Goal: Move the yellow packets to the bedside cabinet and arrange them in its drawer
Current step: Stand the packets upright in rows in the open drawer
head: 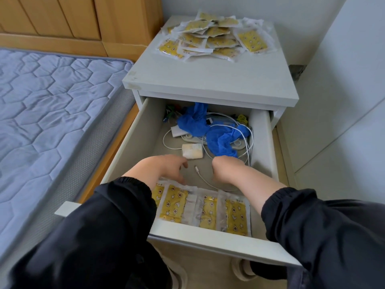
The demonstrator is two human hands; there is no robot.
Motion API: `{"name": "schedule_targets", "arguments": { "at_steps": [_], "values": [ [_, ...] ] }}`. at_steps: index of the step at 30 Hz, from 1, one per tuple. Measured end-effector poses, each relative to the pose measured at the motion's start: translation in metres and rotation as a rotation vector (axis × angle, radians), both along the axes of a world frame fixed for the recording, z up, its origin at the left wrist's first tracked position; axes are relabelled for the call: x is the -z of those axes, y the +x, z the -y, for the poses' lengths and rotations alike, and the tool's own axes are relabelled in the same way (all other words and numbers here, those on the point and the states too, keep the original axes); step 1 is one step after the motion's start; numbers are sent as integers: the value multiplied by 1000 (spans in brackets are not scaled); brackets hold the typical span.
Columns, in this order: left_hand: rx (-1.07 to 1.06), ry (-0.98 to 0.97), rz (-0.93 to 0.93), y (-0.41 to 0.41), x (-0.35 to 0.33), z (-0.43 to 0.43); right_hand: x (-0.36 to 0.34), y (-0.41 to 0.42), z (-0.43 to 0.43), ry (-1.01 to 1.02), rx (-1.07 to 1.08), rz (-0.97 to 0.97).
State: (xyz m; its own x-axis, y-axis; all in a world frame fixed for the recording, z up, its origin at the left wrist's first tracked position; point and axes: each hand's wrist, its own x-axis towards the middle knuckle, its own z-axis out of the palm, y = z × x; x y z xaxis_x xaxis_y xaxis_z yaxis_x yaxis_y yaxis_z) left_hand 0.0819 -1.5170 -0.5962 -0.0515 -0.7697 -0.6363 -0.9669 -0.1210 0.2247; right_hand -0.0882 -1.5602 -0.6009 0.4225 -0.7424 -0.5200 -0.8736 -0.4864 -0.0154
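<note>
My left grip (164, 170) is released, right grip (227, 170) curled down (holding sth? I cannot tell), both just behind the packet row (208, 207) at drawer (208, 240) front; the pile (216, 38) on cabinet top (208, 76) lies straight ahead, well apart.

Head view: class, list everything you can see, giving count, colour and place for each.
Cabinet: one, white, beside the bed.
Drawer: one, white, pulled open.
Loose packets: a pile, yellow, at the back of the cabinet top.
Filed packets: about four showing, yellow, in a row at the drawer front.
Wads: two, blue, drawer back.
Cables: several, white, drawer back and middle.
Box: one, cream, drawer middle.
Mattress: one, blue, left.
Sleeves: two, black, foreground.
Left hand: in the drawer, behind the row.
Right hand: in the drawer, behind the row.
</note>
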Motion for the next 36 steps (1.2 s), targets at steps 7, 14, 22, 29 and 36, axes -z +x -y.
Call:
{"name": "schedule_targets", "arguments": {
  "at_steps": [7,14,22,29,36],
  "values": [
    [-96,-433,-138,-1,-20,8,-7,1,9,-183,219,398],
    [-235,-977,-299,-6,-61,10,-53,-16,16,-291,312,870],
    [-255,-1114,-253,-9,-113,54,-132,-22,58,-490,197,1067],
    [-387,-946,-239,-16,-117,105,-129,-32,131,-308,249,723],
    [-465,-812,145,-10,-113,146,-118,-22,172,-555,291,596]
  ]
}}
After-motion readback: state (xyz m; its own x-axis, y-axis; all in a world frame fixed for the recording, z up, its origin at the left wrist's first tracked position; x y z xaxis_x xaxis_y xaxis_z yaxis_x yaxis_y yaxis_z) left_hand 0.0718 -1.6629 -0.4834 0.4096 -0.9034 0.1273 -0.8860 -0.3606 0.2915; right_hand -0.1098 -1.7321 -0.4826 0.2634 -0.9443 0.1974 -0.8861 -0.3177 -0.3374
